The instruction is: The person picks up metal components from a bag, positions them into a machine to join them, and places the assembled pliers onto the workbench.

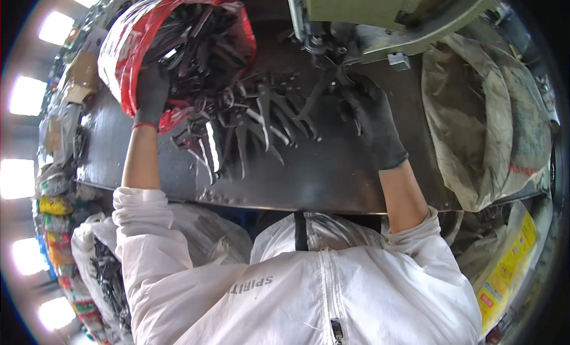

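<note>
My left hand (153, 95), in a dark glove, reaches into a red and white plastic bag (116, 63) at the far left. Its fingers are hidden among dark metal pieces (205, 45) that fill the bag. In my gloved right hand (373, 119), the fingers are closed round a dark pair of pliers (313, 98) with spread handles, under the head of a machine (332, 45). Between the hands lies a pile of similar plier-like tools (243, 122), their handles pointing toward me.
The dark metal table (332, 179) has its near edge against my body. A green machine body (356, 5) overhangs the far side. At right lies a large, dirty woven sack (463, 107). A small metal block (399, 61) sits near the machine. Filled bags (104, 268) stand below left.
</note>
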Motion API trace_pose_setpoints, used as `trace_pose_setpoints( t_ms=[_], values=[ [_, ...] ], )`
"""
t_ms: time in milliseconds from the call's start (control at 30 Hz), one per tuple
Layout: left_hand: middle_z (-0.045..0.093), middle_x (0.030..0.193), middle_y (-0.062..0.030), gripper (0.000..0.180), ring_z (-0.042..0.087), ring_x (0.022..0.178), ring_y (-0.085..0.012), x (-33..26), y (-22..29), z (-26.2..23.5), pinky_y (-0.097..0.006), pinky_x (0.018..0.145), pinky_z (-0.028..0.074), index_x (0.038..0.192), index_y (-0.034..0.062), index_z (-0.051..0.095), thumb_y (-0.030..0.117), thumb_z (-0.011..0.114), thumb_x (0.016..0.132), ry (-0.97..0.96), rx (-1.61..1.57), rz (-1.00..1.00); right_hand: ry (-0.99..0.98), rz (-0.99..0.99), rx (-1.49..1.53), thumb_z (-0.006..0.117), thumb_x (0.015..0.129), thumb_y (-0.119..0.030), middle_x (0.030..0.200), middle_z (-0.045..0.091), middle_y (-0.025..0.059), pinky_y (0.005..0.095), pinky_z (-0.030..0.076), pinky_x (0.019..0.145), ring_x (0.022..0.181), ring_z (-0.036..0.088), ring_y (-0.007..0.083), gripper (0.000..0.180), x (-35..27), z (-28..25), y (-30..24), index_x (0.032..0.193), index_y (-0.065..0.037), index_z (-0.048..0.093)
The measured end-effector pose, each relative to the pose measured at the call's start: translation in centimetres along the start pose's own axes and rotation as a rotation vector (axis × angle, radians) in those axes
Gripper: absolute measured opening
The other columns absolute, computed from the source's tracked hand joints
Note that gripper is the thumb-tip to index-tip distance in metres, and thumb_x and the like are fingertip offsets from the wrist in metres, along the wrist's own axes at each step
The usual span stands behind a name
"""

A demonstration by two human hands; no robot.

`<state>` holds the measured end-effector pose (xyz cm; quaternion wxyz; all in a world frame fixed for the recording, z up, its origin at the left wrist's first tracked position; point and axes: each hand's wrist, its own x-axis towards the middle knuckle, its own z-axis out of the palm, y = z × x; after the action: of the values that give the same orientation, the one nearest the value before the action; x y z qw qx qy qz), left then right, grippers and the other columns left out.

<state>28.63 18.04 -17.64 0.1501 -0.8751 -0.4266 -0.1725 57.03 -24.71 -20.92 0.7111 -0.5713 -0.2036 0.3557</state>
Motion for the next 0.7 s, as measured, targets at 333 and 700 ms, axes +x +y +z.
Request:
trace_pose_setpoints(
  t_ms=[333, 700],
  values=[
    [0.073, 0.102, -0.0098, 0.035, 0.073, 0.102, -0.0237, -2.4, 3.4, -5.5, -0.034, 0.087, 0.057, 0.132, -0.0027, 0.060, 0.017, 0.058, 0.104, -0.269, -0.870, -0.040, -0.011, 0.184, -0.102, 0.061, 0.100, -0.006, 0.105, 0.070, 0.0118, 0.0255, 0.053, 0.058, 0.068, 0.063, 0.0114, 0.039, -0.6, -2.9, -1.1, 0.137, 0.006, 0.056],
    [0.066, 0.127, -0.0116, 0.046, 0.068, 0.115, -0.0229, -7.9, 10.5, -9.3, -0.037, 0.095, 0.058, 0.145, -0.0009, 0.053, 0.006, 0.059, 0.100, -0.479, -1.953, -0.377, -0.033, 0.103, -0.143, 0.058, 0.103, -0.011, 0.104, 0.072, 0.0116, 0.0249, 0.050, 0.061, 0.070, 0.061, 0.0109, 0.044, -0.8, -1.6, -2.1, 0.144, 0.006, 0.051]
  ],
)
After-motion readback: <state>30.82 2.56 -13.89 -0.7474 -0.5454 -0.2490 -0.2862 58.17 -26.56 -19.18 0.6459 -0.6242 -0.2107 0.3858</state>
